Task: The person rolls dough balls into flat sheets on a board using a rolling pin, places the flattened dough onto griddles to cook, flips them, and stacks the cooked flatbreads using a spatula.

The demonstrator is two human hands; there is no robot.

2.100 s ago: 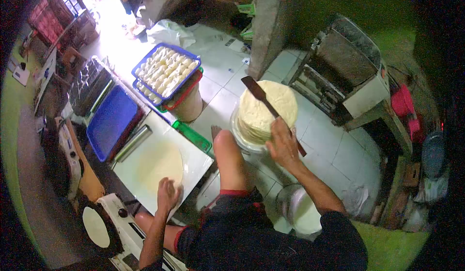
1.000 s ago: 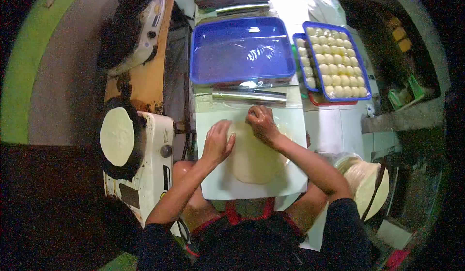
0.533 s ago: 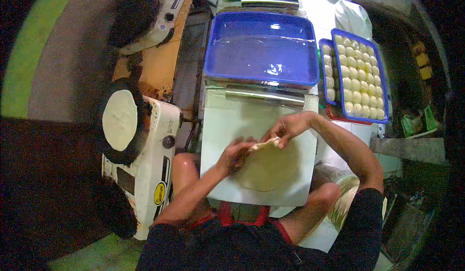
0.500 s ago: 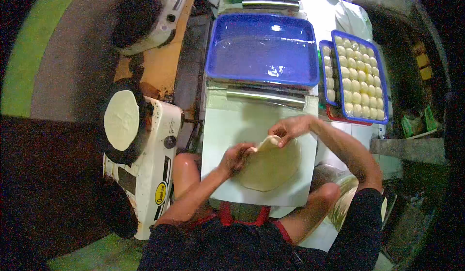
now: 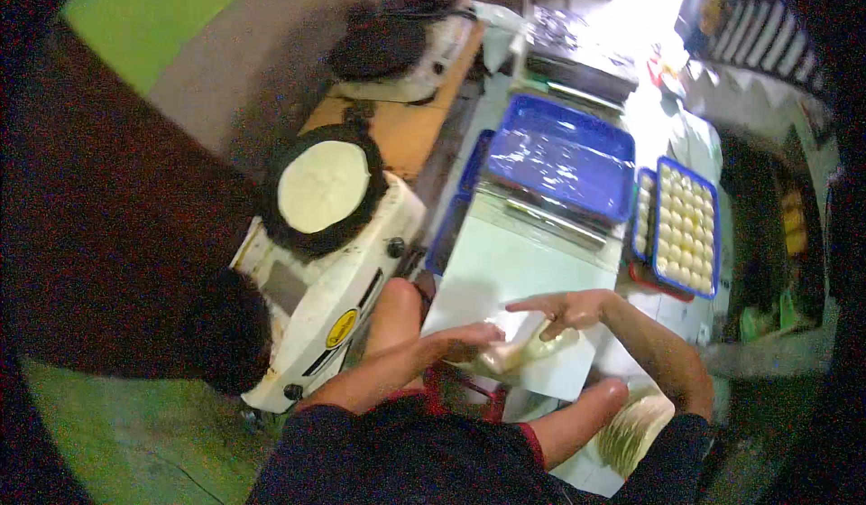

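A thin pale dough sheet (image 5: 528,353), folded and blurred, hangs between my two hands over the near part of the white board (image 5: 492,257). My left hand (image 5: 474,338) is closed on its left side. My right hand (image 5: 568,311) grips its right side, with one finger stretched out to the left. The exact places where the fingers meet the dough are partly hidden. Beyond the board, a metal rolling pin (image 5: 555,223) lies in front of the blue tray (image 5: 564,157).
On the left, a white stove (image 5: 347,293) bears a black round pan (image 5: 302,241) with a pale flatbread (image 5: 323,186). Another stove (image 5: 442,54) stands behind it. At right is a blue-rimmed tray (image 5: 717,239) of dough balls; a stack of flat sheets (image 5: 636,428) sits by my right knee.
The dough sheet was spread on the board and is now lifted and folded between my hands. My view has turned to the left, bringing the stove and pan nearer the middle.
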